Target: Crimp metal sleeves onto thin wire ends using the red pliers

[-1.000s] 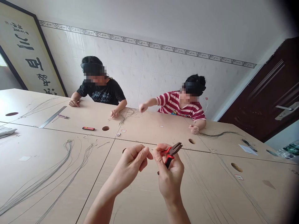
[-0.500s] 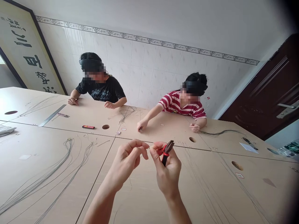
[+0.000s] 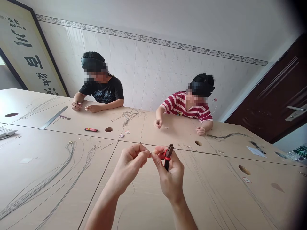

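My left hand (image 3: 130,166) is closed in a pinch, its thumb and forefinger meeting on the end of a thin cord (image 3: 133,188) that hangs below it. Touching those fingertips are the thumb and forefinger of my right hand (image 3: 172,177), also pinched together; any tiny piece between them is too small to make out. Across the right palm lie pliers (image 3: 167,156) with red and black handles, held by the other fingers, their metal jaws pointing up.
A bundle of grey cords (image 3: 64,166) with small metal ends lies left; more thin cords (image 3: 208,188) lie right. Across the table (image 3: 148,204) sit two people. A red and black box (image 3: 91,129), a steel ruler (image 3: 54,117) and other pliers (image 3: 64,117) rest beyond. Round holes (image 3: 244,170) pierce the tabletop.
My left thumb and forefinger have closed together and met my right fingertips. The pliers have shifted slightly left with my right hand. Opposite, the striped-shirt person's outstretched hand has drawn back.
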`<move>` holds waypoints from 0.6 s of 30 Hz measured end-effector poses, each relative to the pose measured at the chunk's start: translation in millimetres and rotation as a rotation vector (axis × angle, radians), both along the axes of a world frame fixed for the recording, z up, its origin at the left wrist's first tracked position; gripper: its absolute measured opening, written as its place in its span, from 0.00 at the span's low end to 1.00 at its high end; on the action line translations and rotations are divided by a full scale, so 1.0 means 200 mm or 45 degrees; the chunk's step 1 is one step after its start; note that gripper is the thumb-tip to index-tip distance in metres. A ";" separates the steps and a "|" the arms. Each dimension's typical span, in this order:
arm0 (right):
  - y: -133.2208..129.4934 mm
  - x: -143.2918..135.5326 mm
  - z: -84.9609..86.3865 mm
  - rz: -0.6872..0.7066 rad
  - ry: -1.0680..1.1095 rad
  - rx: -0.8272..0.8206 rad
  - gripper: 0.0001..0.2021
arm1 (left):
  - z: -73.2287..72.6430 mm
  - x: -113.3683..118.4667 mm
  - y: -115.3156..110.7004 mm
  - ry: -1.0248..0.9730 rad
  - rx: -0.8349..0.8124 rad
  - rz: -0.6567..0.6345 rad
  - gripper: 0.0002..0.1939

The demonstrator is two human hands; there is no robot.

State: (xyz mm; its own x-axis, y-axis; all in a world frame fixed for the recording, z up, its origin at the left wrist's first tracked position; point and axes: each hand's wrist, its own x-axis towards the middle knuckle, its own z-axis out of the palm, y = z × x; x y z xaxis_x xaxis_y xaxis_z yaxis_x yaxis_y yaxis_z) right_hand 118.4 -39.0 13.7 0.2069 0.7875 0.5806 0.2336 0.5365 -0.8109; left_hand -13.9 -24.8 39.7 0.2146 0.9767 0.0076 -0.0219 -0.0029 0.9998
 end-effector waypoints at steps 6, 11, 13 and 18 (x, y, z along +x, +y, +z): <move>0.01 0.00 -0.01 0.050 -0.014 -0.006 0.02 | 0.01 0.00 -0.01 -0.007 0.021 0.011 0.11; 0.02 0.01 0.00 0.036 -0.042 0.008 0.04 | 0.03 0.00 -0.01 0.005 0.019 0.050 0.11; 0.01 0.02 0.01 0.025 -0.062 0.014 0.05 | 0.02 0.00 -0.01 0.007 0.027 0.075 0.11; 0.01 0.02 0.00 0.016 -0.107 0.046 0.06 | 0.01 0.00 -0.01 0.006 0.038 0.086 0.11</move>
State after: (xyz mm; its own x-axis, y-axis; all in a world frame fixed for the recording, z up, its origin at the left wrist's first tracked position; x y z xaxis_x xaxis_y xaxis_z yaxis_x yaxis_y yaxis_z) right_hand 123.3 -37.1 14.3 0.1461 0.7680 0.6235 0.2931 0.5684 -0.7688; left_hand -13.2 -26.3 42.2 0.1479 0.9884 0.0356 -0.0156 -0.0337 0.9993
